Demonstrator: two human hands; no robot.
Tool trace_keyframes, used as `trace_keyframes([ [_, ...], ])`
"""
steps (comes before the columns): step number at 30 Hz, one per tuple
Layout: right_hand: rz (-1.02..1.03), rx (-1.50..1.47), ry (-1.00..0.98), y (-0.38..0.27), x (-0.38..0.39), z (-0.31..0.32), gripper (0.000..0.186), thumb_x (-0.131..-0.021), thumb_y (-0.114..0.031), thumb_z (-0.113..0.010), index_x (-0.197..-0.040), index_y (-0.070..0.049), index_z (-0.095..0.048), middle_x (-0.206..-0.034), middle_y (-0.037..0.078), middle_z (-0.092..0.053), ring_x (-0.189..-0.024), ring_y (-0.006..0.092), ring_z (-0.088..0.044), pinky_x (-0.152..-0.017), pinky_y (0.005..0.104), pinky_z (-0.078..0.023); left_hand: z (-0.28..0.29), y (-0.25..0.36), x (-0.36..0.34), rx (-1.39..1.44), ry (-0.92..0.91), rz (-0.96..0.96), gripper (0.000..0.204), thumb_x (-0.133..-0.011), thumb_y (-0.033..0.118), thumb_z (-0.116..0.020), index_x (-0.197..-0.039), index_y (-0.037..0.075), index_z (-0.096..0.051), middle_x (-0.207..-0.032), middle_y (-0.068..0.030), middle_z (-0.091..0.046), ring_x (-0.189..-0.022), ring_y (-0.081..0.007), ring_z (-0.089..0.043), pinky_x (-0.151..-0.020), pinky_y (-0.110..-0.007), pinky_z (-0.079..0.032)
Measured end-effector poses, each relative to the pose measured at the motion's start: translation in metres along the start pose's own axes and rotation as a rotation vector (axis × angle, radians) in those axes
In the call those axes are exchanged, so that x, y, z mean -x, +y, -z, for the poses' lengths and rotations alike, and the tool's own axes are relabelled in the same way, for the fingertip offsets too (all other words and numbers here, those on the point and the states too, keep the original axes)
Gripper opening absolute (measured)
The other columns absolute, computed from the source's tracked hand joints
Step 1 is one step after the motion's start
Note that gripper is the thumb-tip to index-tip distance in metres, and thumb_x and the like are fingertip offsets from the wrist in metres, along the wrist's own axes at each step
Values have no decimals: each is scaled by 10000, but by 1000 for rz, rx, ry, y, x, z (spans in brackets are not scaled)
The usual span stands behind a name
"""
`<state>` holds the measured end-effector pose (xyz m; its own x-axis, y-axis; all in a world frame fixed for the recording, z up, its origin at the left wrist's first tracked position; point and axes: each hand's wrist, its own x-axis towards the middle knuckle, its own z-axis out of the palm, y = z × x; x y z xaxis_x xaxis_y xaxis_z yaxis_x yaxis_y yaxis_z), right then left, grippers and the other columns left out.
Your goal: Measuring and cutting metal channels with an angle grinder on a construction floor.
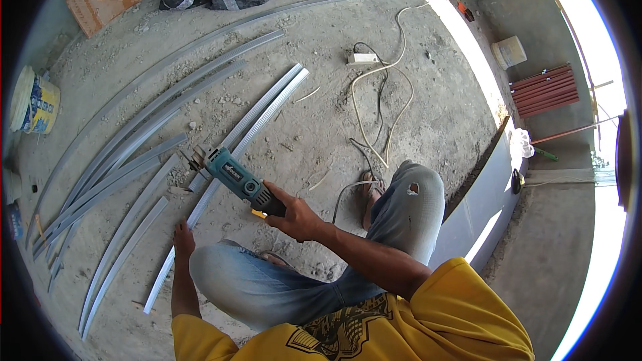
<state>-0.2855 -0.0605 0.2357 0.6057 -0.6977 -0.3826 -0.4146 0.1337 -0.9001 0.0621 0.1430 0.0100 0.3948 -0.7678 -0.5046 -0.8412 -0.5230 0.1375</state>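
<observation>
right hand: I'm gripping the teal angle grinder round its rear end, head pointing far left | left hand: I'm touching a long metal channel left of my knees, honestly can't tell if I'm clamping it | more strips are lying left

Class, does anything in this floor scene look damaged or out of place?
Yes: the jeans have a ragged hole at the right knee, unlike the intact denim around it. A pale cord also sprawls in loose loops across the floor, uncoiled.
</observation>
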Motion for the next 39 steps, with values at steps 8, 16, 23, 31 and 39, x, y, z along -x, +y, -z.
trace_keyframes([
  [8, -47, 35, -74, -1, 4, -1, 794, -789, -82, -676, -1466, -30, -263, -1187, 243, -592, -1062, 286, -619, -908, 343, -476, -2, -5, 2, 151, -9, -63, 569, -907, 95, -552, -1417, 54, -303, -1241, -243, -441, -1113, -436, -501, -918, -502, -445],
  [16, -3, 97, -47, 16, 2, -26, 811, -773, -96, -690, -1466, -31, -275, -1130, 199, -627, -962, 228, -639, -832, 335, -502, -32, -33, -9, 26, 100, -190, 555, -922, 159, -537, -1422, 100, -303, -1225, -218, -465, -1063, -412, -545, -865, -529, -477],
  [23, -218, 155, -102, 27, -2, -55, 800, -750, -158, -674, -1444, -10, -304, -1168, 270, -604, -1073, 333, -622, -914, 368, -473, 12, -3, 8, 74, 5, -107, 585, -923, 158, -521, -1452, 96, -278, -1225, -227, -475, -1083, -416, -538, -884, -544, -459],
  [31, -255, 207, -122, 33, -16, -66, 792, -743, -166, -668, -1442, -37, -319, -1179, 265, -601, -1082, 340, -616, -915, 381, -475, 12, -7, 4, 124, 72, -149, 559, -912, 137, -529, -1429, 93, -322, -1146, -211, -508, -1052, -406, -549, -870, -507, -469],
  [39, -284, 250, -124, 35, -24, -73, 791, -742, -162, -673, -1442, -42, -324, -1149, 243, -620, -1043, 320, -633, -897, 377, -483, 15, -13, 0, 135, 57, -167, 557, -912, 139, -527, -1428, 95, -321, -1166, -220, -485, -1045, -411, -540, -895, -488, -461],
])
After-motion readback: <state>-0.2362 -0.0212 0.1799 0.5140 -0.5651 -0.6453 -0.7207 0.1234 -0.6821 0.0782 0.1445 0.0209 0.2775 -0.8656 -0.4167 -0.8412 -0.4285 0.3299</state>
